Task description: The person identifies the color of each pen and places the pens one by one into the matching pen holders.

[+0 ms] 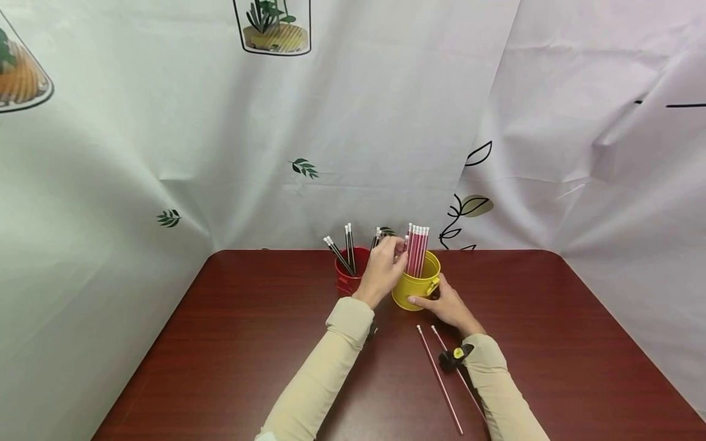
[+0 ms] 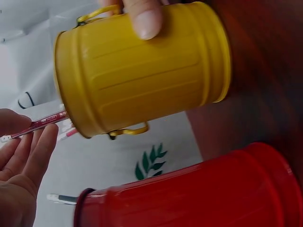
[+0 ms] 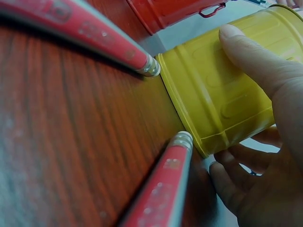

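Observation:
My left hand pinches a red pencil near its white eraser end, over the rim of a small yellow metal bucket. In the left wrist view the pencil's lower part is hidden inside the bucket. Several red pencils stand in that bucket with their erasers up. My right hand holds the bucket's right side, thumb across the front and fingers around the back. Left of it is a red bucket with several black pencils leaning in it, partly hidden by my left hand.
Two loose red pencils, one to the left and one partly under my right wrist, lie on the dark red wooden table. Their eraser ends point at the yellow bucket. A white printed cloth hangs behind the table.

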### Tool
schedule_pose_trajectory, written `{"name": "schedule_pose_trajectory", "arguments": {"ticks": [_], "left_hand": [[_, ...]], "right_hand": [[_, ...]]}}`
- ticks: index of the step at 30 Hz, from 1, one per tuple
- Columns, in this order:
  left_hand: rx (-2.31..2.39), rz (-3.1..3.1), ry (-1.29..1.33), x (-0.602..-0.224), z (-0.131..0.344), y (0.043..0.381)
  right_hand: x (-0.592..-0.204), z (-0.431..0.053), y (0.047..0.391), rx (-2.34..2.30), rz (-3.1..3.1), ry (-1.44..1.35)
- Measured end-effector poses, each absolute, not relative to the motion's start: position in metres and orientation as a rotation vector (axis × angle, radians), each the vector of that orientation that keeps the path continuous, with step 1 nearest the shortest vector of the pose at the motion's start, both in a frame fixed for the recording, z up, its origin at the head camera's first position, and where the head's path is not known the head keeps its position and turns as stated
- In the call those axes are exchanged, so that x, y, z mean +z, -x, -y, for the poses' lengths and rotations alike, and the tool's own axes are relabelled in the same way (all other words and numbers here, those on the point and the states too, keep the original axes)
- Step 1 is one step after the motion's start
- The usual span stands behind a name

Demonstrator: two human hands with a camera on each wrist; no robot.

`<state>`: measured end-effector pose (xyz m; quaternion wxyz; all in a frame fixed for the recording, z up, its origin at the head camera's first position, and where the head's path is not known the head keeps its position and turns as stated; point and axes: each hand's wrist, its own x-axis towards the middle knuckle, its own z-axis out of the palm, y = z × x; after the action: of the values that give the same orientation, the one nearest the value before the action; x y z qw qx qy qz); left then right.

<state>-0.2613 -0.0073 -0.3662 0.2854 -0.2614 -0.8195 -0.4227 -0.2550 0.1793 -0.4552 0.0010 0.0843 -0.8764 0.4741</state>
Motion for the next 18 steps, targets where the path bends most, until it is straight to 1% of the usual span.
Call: {"name": "schedule_pose_trajectory", "arguments": {"ticks": [12,18], "left_hand": [[-1.200,2.196,0.600,-0.374,0.008,0.259],[-1.272,2.143,0.550,-0.384,0.006,0.250]], "right_hand": [[-0.453,-0.179,0.254,1.493,2.742,-0.265],[-0.454,-0.179,0.253,1.494,2.751,-0.261]]}}
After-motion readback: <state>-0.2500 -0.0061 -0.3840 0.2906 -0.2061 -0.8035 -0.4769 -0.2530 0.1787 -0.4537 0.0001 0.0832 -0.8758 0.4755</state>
